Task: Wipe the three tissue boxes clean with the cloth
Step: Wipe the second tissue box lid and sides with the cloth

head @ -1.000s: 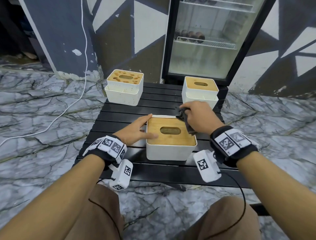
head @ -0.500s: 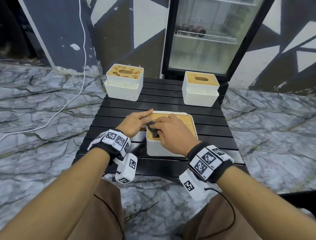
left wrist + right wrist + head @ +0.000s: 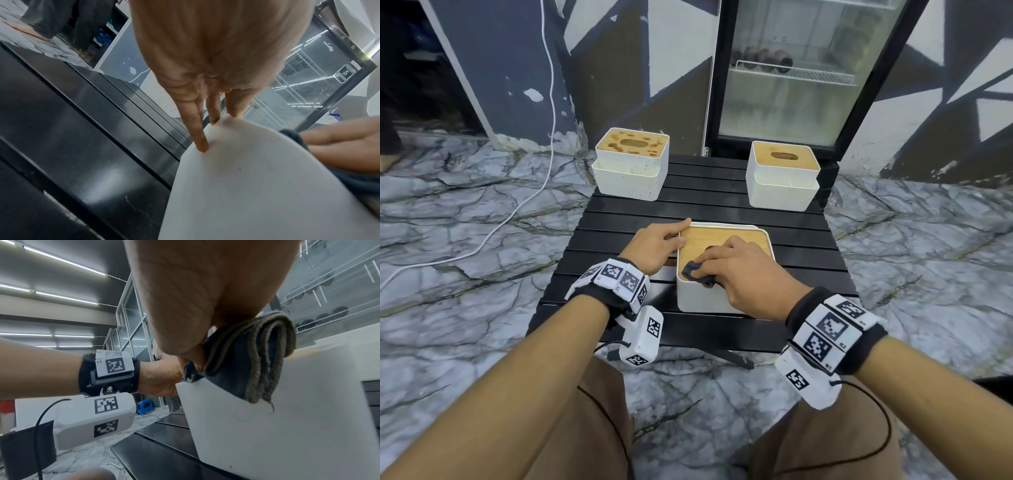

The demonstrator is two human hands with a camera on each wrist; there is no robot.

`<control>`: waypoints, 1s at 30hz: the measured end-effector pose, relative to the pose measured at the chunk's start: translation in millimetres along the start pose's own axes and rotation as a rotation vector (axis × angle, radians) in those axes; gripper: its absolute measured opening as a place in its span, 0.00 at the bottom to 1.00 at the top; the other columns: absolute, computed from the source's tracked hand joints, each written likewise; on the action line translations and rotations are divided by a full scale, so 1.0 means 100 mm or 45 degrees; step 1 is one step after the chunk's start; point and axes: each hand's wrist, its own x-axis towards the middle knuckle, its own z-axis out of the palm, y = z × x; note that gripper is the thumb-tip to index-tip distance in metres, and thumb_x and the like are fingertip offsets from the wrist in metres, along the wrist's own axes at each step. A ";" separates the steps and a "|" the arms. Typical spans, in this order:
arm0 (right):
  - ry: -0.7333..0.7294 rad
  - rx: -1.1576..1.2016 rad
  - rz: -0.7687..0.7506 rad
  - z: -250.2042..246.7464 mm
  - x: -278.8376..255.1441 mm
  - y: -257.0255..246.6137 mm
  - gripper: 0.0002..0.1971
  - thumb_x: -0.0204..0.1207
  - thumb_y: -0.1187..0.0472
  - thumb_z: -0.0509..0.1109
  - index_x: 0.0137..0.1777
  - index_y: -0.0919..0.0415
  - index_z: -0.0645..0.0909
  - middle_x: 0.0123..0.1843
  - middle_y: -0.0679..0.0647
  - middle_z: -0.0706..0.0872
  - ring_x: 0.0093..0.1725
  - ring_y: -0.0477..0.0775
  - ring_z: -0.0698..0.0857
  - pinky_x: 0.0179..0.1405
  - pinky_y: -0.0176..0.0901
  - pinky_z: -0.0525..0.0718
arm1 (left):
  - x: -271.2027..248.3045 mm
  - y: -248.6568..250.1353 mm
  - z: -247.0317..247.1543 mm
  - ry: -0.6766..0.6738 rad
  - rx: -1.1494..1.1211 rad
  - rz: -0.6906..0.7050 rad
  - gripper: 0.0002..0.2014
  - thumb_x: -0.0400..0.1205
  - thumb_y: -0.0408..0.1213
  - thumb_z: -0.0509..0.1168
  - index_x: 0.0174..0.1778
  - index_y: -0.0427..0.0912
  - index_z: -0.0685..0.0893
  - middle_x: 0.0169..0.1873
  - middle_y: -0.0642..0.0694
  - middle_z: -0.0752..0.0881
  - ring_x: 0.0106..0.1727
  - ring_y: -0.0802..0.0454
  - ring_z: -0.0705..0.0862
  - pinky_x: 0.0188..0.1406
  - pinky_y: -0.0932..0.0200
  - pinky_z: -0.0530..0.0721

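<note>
The near tissue box (image 3: 700, 303) is white with a wooden lid and stands mid-table. My right hand (image 3: 709, 270) grips a folded dark cloth (image 3: 692, 268) and presses it on the lid's near left corner. In the right wrist view the cloth (image 3: 246, 356) overhangs the box wall (image 3: 287, 426). My left hand (image 3: 673, 238) lies against the box's left side, and its straight fingers (image 3: 198, 129) touch the white wall (image 3: 246, 186). A second box (image 3: 630, 171) with a stained lid stands at the far left. A third box (image 3: 782, 178) stands at the far right.
The boxes stand on a small black slatted table (image 3: 619, 219) on a marble floor. A glass-door fridge (image 3: 791, 85) rises just behind the table. A white cable (image 3: 517, 205) trails over the floor to the left. My knees are under the table's front edge.
My right hand has dragged the cloth from the lid's far right corner to its near left corner. The left hand has stayed against the box's left side.
</note>
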 end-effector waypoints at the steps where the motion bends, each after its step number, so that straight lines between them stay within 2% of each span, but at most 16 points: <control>1: -0.005 -0.006 0.008 -0.02 -0.03 0.03 0.20 0.76 0.67 0.65 0.64 0.45 0.82 0.68 0.41 0.81 0.53 0.57 0.74 0.49 0.50 0.75 | 0.00 0.01 0.01 -0.003 -0.012 -0.003 0.20 0.87 0.41 0.65 0.76 0.58 0.79 0.60 0.45 0.88 0.60 0.43 0.88 0.68 0.43 0.83; 4: 0.031 0.016 0.012 -0.06 -0.16 0.14 0.20 0.74 0.69 0.67 0.61 0.47 0.84 0.65 0.44 0.83 0.52 0.59 0.76 0.50 0.57 0.79 | -0.01 0.02 0.01 0.001 0.051 -0.003 0.20 0.88 0.42 0.63 0.77 0.58 0.77 0.61 0.46 0.88 0.61 0.41 0.87 0.68 0.44 0.82; 8: 0.055 0.036 0.071 -0.08 -0.36 0.37 0.19 0.73 0.70 0.69 0.59 0.48 0.86 0.63 0.45 0.85 0.52 0.60 0.77 0.48 0.59 0.81 | -0.03 0.03 0.02 0.009 0.060 -0.003 0.20 0.89 0.42 0.62 0.78 0.59 0.76 0.62 0.45 0.87 0.62 0.41 0.86 0.67 0.43 0.83; 10: 0.000 0.018 0.086 -0.15 -0.43 0.49 0.19 0.74 0.69 0.68 0.59 0.48 0.86 0.63 0.44 0.85 0.53 0.58 0.78 0.52 0.56 0.80 | -0.05 0.04 0.03 0.004 0.024 -0.018 0.20 0.89 0.42 0.61 0.77 0.61 0.76 0.61 0.43 0.87 0.60 0.38 0.87 0.63 0.41 0.86; 12: -0.019 0.088 0.104 -0.25 -0.47 0.60 0.19 0.74 0.71 0.64 0.58 0.51 0.86 0.61 0.45 0.86 0.56 0.55 0.81 0.59 0.48 0.77 | -0.06 0.03 0.06 0.015 0.023 -0.018 0.20 0.88 0.45 0.60 0.77 0.66 0.75 0.58 0.42 0.88 0.58 0.35 0.87 0.58 0.39 0.88; 14: 0.133 0.202 0.228 -0.35 -0.48 0.71 0.19 0.73 0.73 0.64 0.58 0.54 0.86 0.59 0.47 0.88 0.59 0.52 0.82 0.63 0.43 0.74 | -0.10 0.03 0.08 0.034 0.009 -0.010 0.21 0.88 0.45 0.59 0.78 0.68 0.73 0.60 0.45 0.88 0.57 0.38 0.87 0.59 0.39 0.87; 16: 0.295 0.246 0.421 -0.36 -0.48 0.84 0.19 0.75 0.72 0.65 0.60 0.54 0.86 0.60 0.50 0.87 0.61 0.53 0.82 0.65 0.40 0.72 | -0.16 0.08 0.08 0.059 -0.044 -0.002 0.23 0.89 0.45 0.60 0.80 0.66 0.71 0.67 0.49 0.85 0.62 0.45 0.85 0.65 0.41 0.84; 18: 0.304 0.272 0.629 -0.25 -0.47 0.95 0.17 0.76 0.71 0.64 0.60 0.54 0.86 0.61 0.52 0.87 0.61 0.55 0.82 0.60 0.34 0.70 | -0.22 0.14 0.07 0.086 -0.115 -0.028 0.24 0.89 0.46 0.61 0.83 0.61 0.68 0.70 0.51 0.81 0.67 0.49 0.82 0.67 0.43 0.83; 21: 0.160 0.301 0.834 0.01 -0.46 1.03 0.16 0.76 0.67 0.66 0.59 0.53 0.86 0.60 0.52 0.87 0.61 0.56 0.83 0.59 0.36 0.73 | -0.31 0.19 0.09 0.144 -0.196 -0.063 0.23 0.88 0.43 0.63 0.80 0.53 0.72 0.66 0.51 0.82 0.63 0.51 0.82 0.51 0.61 0.85; 22: 0.083 0.309 0.858 0.12 -0.46 1.03 0.16 0.75 0.67 0.66 0.59 0.53 0.86 0.60 0.52 0.88 0.61 0.56 0.83 0.61 0.38 0.75 | -0.35 0.19 0.11 0.156 -0.226 -0.062 0.20 0.88 0.41 0.63 0.77 0.52 0.74 0.64 0.51 0.83 0.61 0.51 0.83 0.48 0.63 0.85; 25: -0.120 0.326 0.893 0.30 -0.47 0.98 0.14 0.76 0.62 0.67 0.60 0.54 0.85 0.60 0.54 0.87 0.61 0.57 0.83 0.63 0.41 0.76 | -0.47 0.20 0.15 0.177 -0.313 -0.086 0.17 0.87 0.40 0.65 0.72 0.51 0.78 0.63 0.49 0.85 0.61 0.49 0.85 0.45 0.52 0.91; 26: -0.106 0.336 0.914 0.29 -0.45 0.96 0.13 0.77 0.61 0.67 0.60 0.54 0.84 0.60 0.54 0.87 0.61 0.57 0.83 0.62 0.41 0.75 | -0.50 0.19 0.17 0.179 -0.325 -0.088 0.17 0.87 0.39 0.65 0.72 0.51 0.78 0.64 0.49 0.85 0.61 0.50 0.85 0.45 0.52 0.90; 28: 0.054 0.403 0.937 0.22 -0.39 0.94 0.12 0.79 0.59 0.65 0.60 0.54 0.84 0.61 0.53 0.87 0.61 0.55 0.83 0.60 0.38 0.73 | -0.57 0.20 0.21 0.207 -0.324 -0.072 0.16 0.87 0.40 0.64 0.71 0.53 0.77 0.64 0.50 0.84 0.58 0.52 0.85 0.41 0.59 0.87; 29: 0.154 0.455 0.934 0.15 -0.34 0.93 0.12 0.80 0.59 0.64 0.61 0.55 0.83 0.62 0.52 0.87 0.61 0.54 0.82 0.59 0.36 0.72 | -0.60 0.21 0.23 0.232 -0.320 -0.073 0.16 0.88 0.40 0.64 0.71 0.54 0.77 0.62 0.50 0.84 0.56 0.52 0.85 0.36 0.60 0.86; 30: 0.229 0.525 0.927 0.08 -0.30 0.91 0.13 0.81 0.58 0.63 0.63 0.55 0.82 0.63 0.52 0.86 0.62 0.53 0.82 0.59 0.35 0.70 | -0.63 0.20 0.25 0.249 -0.326 -0.090 0.16 0.88 0.41 0.64 0.71 0.55 0.76 0.60 0.51 0.85 0.53 0.52 0.85 0.32 0.56 0.87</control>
